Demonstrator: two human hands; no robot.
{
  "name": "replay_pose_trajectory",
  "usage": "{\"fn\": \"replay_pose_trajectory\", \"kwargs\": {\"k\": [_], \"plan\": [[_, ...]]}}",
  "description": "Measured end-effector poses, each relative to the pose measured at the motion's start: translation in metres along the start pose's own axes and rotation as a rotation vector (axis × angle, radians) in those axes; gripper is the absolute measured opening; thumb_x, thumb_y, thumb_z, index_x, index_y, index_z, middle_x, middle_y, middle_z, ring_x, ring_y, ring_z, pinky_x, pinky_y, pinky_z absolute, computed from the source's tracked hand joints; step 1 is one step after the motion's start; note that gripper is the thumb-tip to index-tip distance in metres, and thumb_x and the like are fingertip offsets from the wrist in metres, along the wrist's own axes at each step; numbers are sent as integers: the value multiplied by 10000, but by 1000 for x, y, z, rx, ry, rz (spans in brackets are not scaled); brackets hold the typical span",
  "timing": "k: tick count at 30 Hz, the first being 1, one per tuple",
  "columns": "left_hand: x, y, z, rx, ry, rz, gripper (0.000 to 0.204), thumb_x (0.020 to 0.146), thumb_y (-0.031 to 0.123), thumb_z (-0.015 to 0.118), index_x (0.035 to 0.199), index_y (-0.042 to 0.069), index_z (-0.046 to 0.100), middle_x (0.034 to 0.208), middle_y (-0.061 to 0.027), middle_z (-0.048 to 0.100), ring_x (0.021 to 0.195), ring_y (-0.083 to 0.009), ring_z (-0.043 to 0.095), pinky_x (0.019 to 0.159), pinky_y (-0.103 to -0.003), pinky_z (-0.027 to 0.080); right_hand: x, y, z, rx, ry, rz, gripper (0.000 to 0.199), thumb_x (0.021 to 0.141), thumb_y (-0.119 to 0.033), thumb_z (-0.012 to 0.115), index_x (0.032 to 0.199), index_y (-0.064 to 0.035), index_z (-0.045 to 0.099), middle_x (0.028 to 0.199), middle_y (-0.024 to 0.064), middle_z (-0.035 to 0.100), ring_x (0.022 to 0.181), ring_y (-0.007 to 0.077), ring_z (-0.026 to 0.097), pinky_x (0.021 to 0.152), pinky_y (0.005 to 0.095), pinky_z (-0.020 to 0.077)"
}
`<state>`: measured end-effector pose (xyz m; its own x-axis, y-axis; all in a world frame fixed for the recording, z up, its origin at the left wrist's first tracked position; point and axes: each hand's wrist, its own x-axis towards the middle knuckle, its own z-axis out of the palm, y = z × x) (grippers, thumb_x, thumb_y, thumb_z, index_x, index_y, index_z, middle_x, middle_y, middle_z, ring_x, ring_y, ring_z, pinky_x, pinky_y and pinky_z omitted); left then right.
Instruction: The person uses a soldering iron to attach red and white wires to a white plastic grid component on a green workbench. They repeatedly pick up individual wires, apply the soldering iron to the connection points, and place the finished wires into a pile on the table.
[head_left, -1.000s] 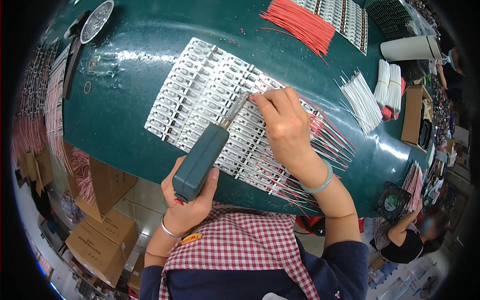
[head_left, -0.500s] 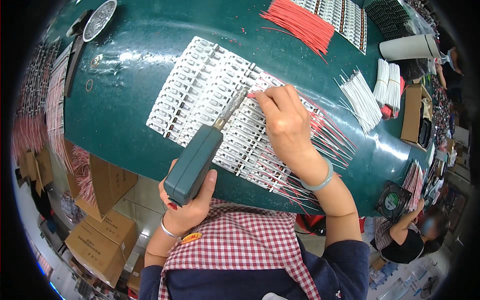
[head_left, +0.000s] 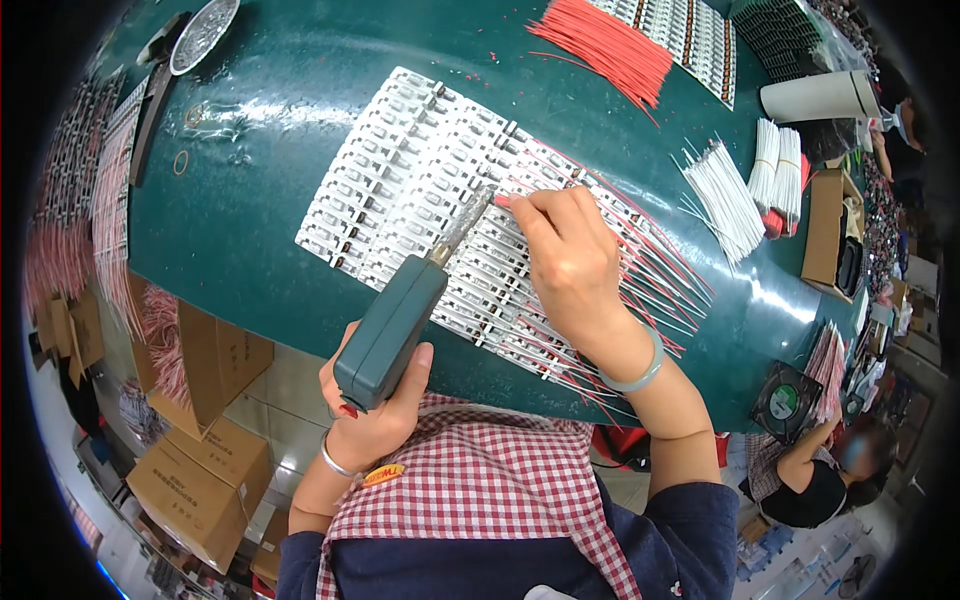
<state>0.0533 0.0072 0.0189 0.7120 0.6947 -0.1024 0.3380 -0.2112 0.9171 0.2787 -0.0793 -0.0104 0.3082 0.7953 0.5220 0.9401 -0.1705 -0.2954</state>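
Note:
My left hand is wrapped round the grip of a dark green soldering gun. Its metal tip points up and right, close to the red wire end. My right hand pinches that red wire over a white panel of small circuit boards. Rows of red and white wires trail off the panel's right part and pass under my right wrist. On the left part, the boards carry no wires. Whether the tip touches the wire or board is too fine to tell.
Red wires lie in a pile at the back, beside another board panel. Loose white wires and tied bundles sit to the right. A small fan stands at the right edge, near a co-worker. Cardboard boxes stand lower left.
My right hand and the red wire have shifted slightly down, toward me. The soldering gun and its tip have moved a little too. Both hands keep their grips.

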Motion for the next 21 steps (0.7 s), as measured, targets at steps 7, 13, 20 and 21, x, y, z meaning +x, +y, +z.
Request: {"fn": "replay_pose_trajectory", "kwargs": {"k": [7, 13, 20, 21], "plan": [[7, 8, 2, -20, 16, 48, 165, 803, -26, 742, 952, -50, 676, 895, -126, 664, 700, -175, 632, 603, -273, 498, 0, -1, 2, -36, -15, 0, 219, 719, 31, 682, 937, 52, 691, 863, 98, 576, 790, 241, 556, 573, 318, 493], [9, 9, 3, -4, 20, 63, 164, 811, -24, 736, 960, -49, 674, 909, -121, 659, 692, -159, 627, 593, -266, 489, 1, -1, 1, -51, -31, -9, 229, 704, 38, 678, 932, 60, 690, 855, 102, 572, 787, 242, 557, 572, 317, 498], [8, 8, -1, 42, 7, 58, 155, 803, -17, 742, 944, -41, 680, 872, -113, 653, 660, -167, 612, 572, -269, 488, 2, 1, 3, -54, -15, -25, 212, 697, 45, 675, 908, 62, 682, 854, 112, 570, 785, 249, 555, 575, 320, 495], [6, 7, 0, 31, 13, 39, 157, 800, -16, 744, 942, -39, 682, 865, -112, 652, 656, -169, 611, 570, -270, 489, 2, 1, 3, -55, -17, -22, 209, 697, 45, 675, 906, 61, 681, 853, 111, 570, 786, 248, 555, 578, 321, 495]]}}
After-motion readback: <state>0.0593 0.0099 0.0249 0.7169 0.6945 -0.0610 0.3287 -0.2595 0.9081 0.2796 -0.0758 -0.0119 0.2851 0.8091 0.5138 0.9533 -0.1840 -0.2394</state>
